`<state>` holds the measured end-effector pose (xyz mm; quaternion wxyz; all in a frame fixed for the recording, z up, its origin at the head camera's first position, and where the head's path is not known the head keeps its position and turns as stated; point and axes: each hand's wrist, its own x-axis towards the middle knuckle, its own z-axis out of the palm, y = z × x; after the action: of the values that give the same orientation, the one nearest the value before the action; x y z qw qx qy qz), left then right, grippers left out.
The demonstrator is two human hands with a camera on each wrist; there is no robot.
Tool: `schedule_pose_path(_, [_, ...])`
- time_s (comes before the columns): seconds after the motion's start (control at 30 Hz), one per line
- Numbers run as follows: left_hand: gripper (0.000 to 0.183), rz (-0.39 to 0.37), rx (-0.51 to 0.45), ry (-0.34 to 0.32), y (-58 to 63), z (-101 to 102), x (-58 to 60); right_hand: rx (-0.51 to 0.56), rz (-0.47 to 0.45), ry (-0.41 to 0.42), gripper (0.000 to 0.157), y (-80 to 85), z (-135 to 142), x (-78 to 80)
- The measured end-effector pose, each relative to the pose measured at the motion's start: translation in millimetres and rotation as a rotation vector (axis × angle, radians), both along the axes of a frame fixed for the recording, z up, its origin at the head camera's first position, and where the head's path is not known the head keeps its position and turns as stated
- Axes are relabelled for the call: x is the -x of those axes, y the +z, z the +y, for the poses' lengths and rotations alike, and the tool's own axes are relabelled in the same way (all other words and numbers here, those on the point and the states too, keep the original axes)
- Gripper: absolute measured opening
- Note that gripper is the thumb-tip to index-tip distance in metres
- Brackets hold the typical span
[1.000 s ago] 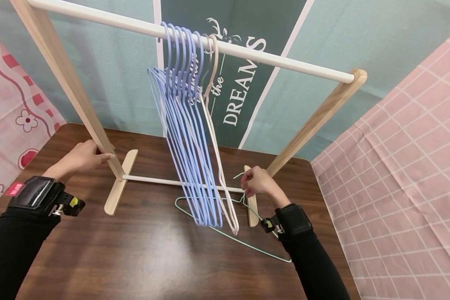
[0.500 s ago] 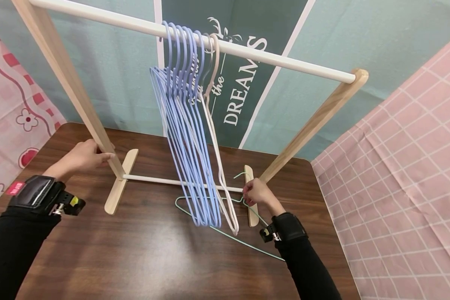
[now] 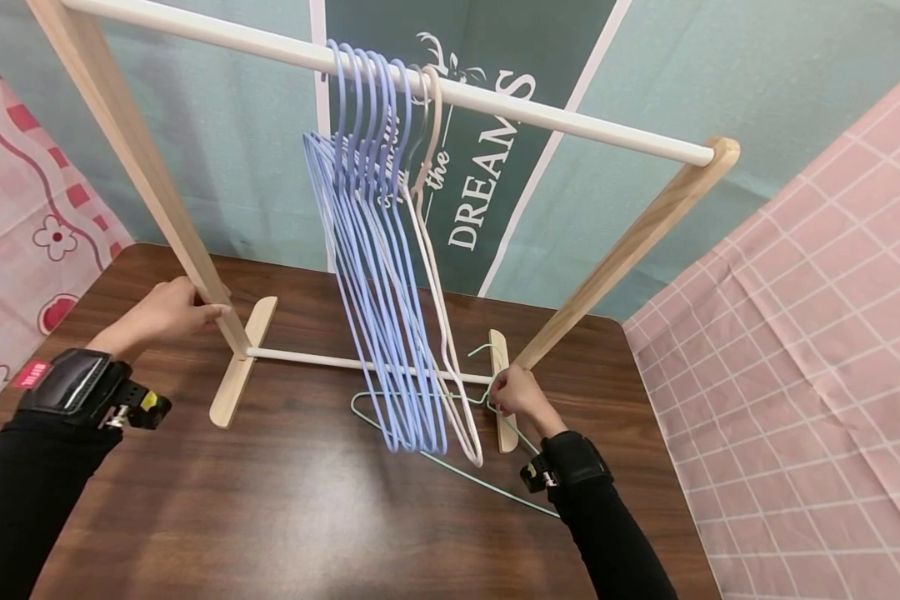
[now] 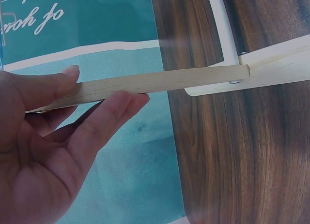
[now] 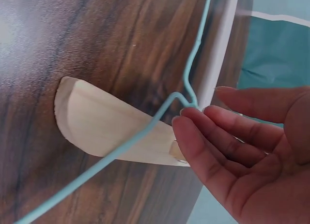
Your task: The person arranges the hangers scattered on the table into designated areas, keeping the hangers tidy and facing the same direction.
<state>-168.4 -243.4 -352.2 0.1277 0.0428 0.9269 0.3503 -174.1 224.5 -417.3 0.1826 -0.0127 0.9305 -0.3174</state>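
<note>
My left hand (image 3: 171, 312) grips the left wooden post (image 3: 150, 175) of a clothes rack low down. In the left wrist view, the thumb lies on one side of this post (image 4: 160, 81) and the fingers on the other. A mint green wire hanger (image 3: 487, 483) lies flat on the table under the rack. My right hand (image 3: 516, 390) is at its neck, beside the foot of the right post. The right wrist view has the fingertips right at the green hanger's neck (image 5: 191, 104), the thumb apart from them. The fingers hide part of the hook there.
Several blue hangers (image 3: 375, 275) and a pinkish-white hanger (image 3: 446, 333) hang from the white top bar (image 3: 562, 121). A white lower bar (image 3: 307, 359) joins the rack's feet. Behind the brown table (image 3: 270, 508) hangs a green cloth; pink cloths flank it.
My right hand has moved slightly down to the green hanger's neck, and its forearm has come lower and a little left. My left hand stays on the post.
</note>
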Motion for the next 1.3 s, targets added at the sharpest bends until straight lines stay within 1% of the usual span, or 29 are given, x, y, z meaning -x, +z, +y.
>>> schedule_pose_path(0.13, [0.039, 0.004, 0.008, 0.000, 0.4, 0, 0.6, -0.040, 0.022, 0.018, 0.009, -6.1, 2, 1.0])
schedule_pose_path(0.27, [0.039, 0.000, 0.010, 0.001, 1.2, 0, 0.9, -0.091, 0.030, 0.041, 0.014, -12.9, 3, 1.5])
schedule_pose_path(0.37, [0.038, 0.002, 0.011, 0.003, 1.6, 0, 1.1, -0.103, 0.022, 0.040, 0.017, -16.2, 3, 1.5])
schedule_pose_path(0.63, [0.037, 0.004, 0.012, 0.005, 1.2, 0, 1.0, -0.128, 0.040, 0.037, 0.016, -20.4, 3, 1.1])
schedule_pose_path(0.83, [0.037, 0.002, 0.008, 0.008, 0.5, 1, 0.7, -0.149, 0.040, 0.047, 0.024, -24.2, 1, 1.9])
schedule_pose_path(0.93, [0.037, -0.001, 0.006, 0.008, 0.4, 1, 0.6, -0.170, 0.048, 0.043, 0.026, -26.0, 0, 2.0])
schedule_pose_path(1.03, [0.038, -0.002, 0.007, 0.007, 0.8, 1, 0.3, -0.182, 0.045, 0.043, 0.025, -26.9, -1, 1.7])
schedule_pose_path(1.3, [0.037, -0.002, 0.027, 0.003, 1.6, 1, 0.6, -0.155, -0.022, 0.015, 0.022, -28.4, -2, -0.3])
